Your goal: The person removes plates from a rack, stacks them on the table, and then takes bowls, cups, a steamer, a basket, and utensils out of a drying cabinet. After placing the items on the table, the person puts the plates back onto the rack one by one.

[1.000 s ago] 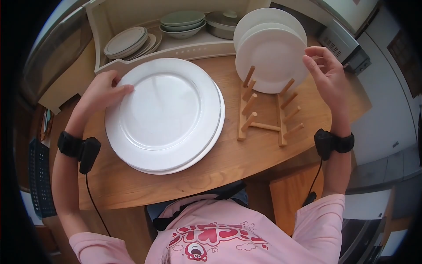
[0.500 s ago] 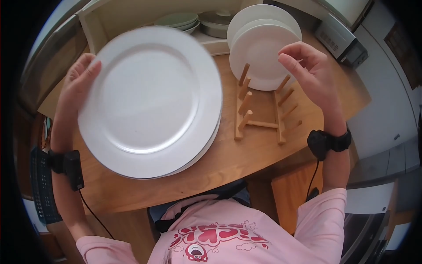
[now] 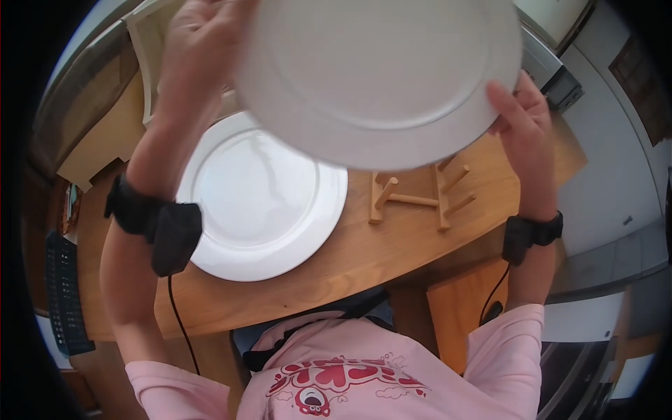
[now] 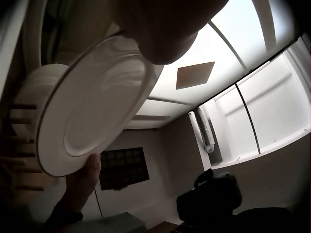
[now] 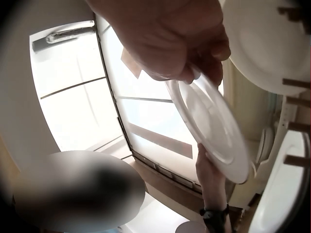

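Both hands hold a large white plate (image 3: 385, 77) up above the wooden rack (image 3: 413, 199) in the head view. The left hand (image 3: 203, 49) grips its left edge. At its right edge the right hand (image 3: 521, 115) pinches the rim, thumb on the near face. Another large white plate (image 3: 262, 203) lies on the table, left of the rack. In the left wrist view the lifted plate (image 4: 95, 107) is tilted, with the right hand (image 4: 85, 179) at its lower edge. The right wrist view has the plate (image 5: 214, 126) between the right hand (image 5: 180, 39) and left hand (image 5: 211, 179).
The wooden table (image 3: 301, 294) has its front edge near the person's pink shirt (image 3: 392, 378). A cream shelf unit (image 3: 143, 42) stands behind, mostly hidden by the left arm and lifted plate. White plates (image 5: 272, 43) stand by the rack pegs in the right wrist view.
The left hand has carried the upper plate off the other one, up and to the right. The right hand, empty before, now holds its right edge. The lower plate stays on the table.
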### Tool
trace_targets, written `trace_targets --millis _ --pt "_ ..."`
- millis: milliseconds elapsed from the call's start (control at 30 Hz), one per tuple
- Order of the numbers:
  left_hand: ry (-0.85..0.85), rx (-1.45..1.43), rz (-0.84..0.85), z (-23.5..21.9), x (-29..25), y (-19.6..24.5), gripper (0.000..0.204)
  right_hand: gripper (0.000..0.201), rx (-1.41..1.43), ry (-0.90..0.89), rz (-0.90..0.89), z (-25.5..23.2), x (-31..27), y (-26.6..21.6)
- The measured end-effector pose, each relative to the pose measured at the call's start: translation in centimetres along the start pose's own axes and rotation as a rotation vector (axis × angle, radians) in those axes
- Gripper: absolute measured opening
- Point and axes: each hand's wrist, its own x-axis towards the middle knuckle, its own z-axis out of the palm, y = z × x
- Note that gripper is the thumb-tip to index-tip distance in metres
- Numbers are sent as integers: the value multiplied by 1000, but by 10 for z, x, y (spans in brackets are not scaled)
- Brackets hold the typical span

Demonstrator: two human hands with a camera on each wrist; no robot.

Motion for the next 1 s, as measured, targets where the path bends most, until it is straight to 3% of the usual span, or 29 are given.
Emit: trace_targets --millis 33,67,200,333,400,467,633,1000 --pt "-41 -108 43 13 -1 1 23 27 -29 107 -27 -7 -3 0" --pt "-86 -213 85 24 -2 1 15 27 -30 106 -33 -15 -5 2" --pt "-247 -286 162 53 2 -6 14 22 -81 236 -162 -48 -5 12" --pt "-346 -260 68 67 -5 -12 13 19 -153 341 -194 -61 -7 20" --pt "-391 -201 18 69 -7 -20 13 19 -192 334 -198 -71 -9 31" --pt "-447 -37 42 70 -8 -38 31 18 -229 328 -202 -73 -11 37" --pt "-481 48 -36 67 -25 -52 28 15 -217 280 -107 -70 -18 46" --pt "-526 77 -83 67 -40 -62 27 19 -222 271 -68 -68 -29 62"
